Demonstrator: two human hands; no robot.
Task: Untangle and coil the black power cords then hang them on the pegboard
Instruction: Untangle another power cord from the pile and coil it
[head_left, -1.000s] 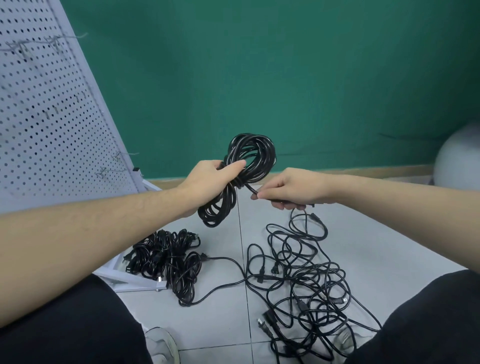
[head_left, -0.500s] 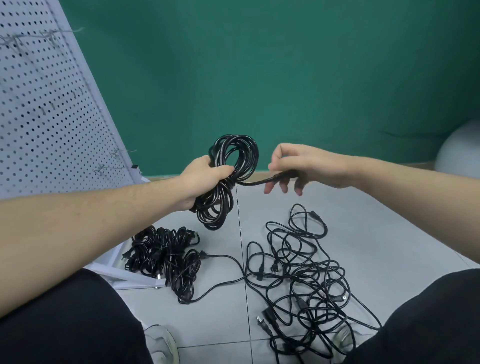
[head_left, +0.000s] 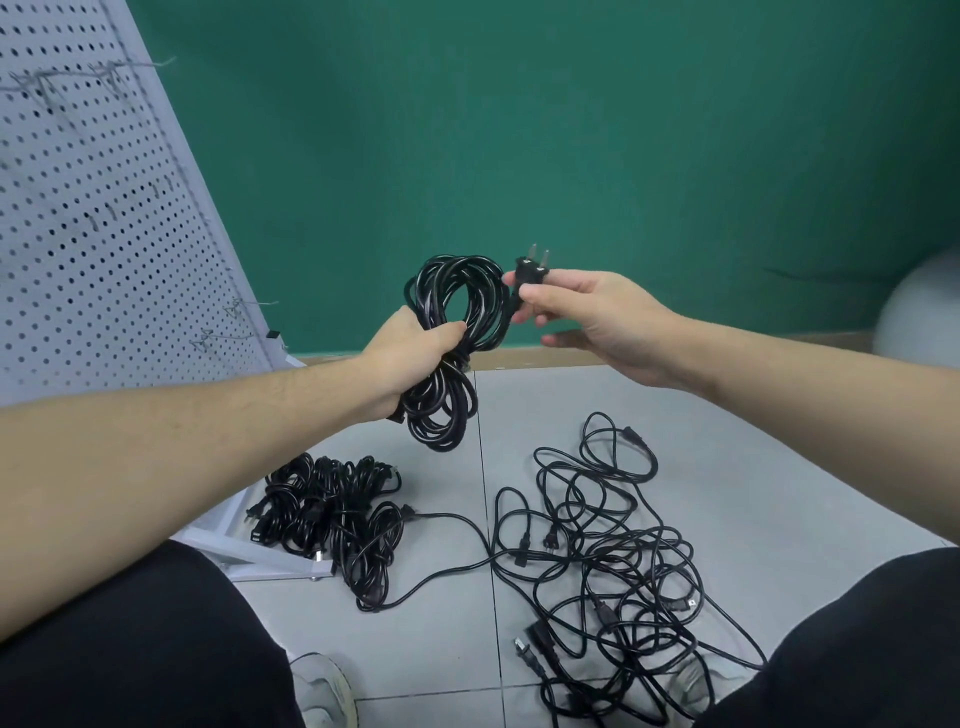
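My left hand (head_left: 415, 353) grips a coiled black power cord (head_left: 452, 312) around its middle, loops standing above and hanging below the fist. My right hand (head_left: 587, 317) pinches that cord's two-pin plug (head_left: 531, 271) just right of the coil, pins pointing up. On the floor to the right lies a tangle of loose black cords (head_left: 618, 561). A pile of coiled black cords (head_left: 332, 512) rests lower left beside the pegboard's foot. The white pegboard (head_left: 88, 208) leans at the left with wire hooks (head_left: 223, 338) on it.
A green wall stands behind. A grey rounded object (head_left: 924, 306) sits at the far right. The pegboard's white base frame (head_left: 249, 558) lies on the grey tiled floor. My knees in black trousers and white shoes (head_left: 324, 691) frame the bottom.
My right hand slid along the cord's tail to its end and rose; it now holds the plug beside the coil. The coil in my left hand lifted slightly.
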